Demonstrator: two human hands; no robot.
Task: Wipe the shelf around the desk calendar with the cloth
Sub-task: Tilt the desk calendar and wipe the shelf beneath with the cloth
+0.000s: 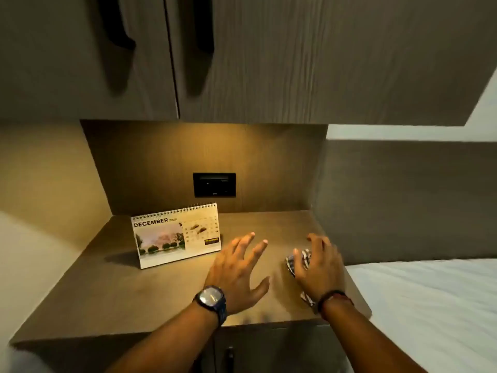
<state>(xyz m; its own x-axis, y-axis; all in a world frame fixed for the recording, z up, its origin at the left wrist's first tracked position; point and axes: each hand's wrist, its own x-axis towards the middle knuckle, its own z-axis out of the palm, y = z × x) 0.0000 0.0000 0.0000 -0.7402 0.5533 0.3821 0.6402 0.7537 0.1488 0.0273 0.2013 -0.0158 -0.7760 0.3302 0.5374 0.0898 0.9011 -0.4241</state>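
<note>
Nearest to us, the left hand (236, 267) hovers over the shelf (113, 292) with fingers spread wide and nothing in it; a wristwatch (211, 298) sits on that wrist, its dial unreadable. Beside it, the right hand (318, 267) lies palm-down on a patterned cloth (293, 261), fingers curved over the bunched fabric and pressing it to the shelf surface toward the right edge (a corner of the cloth also shows at the wrist, next to a dark wristband (333, 300)).

We judge the step in hand to be wiping the open area to the right of the calendar. To do it well, we would keep the palm flat so the cloth stays under the hand, work in overlapping passes from the front edge toward the back wall, and slow down on nearing the calendar so it is not pushed over. The free left hand is well placed to steady it.

Further back, the desk calendar (176, 236) stands upright on the left-centre of the shelf, clear of both hands. Its page reads "DECEMBER", followed by a year too small to confirm; a small yellow-and-black label at lower right is illegible. On the back wall, a dark socket plate (214, 184) carries no readable marking.
</note>
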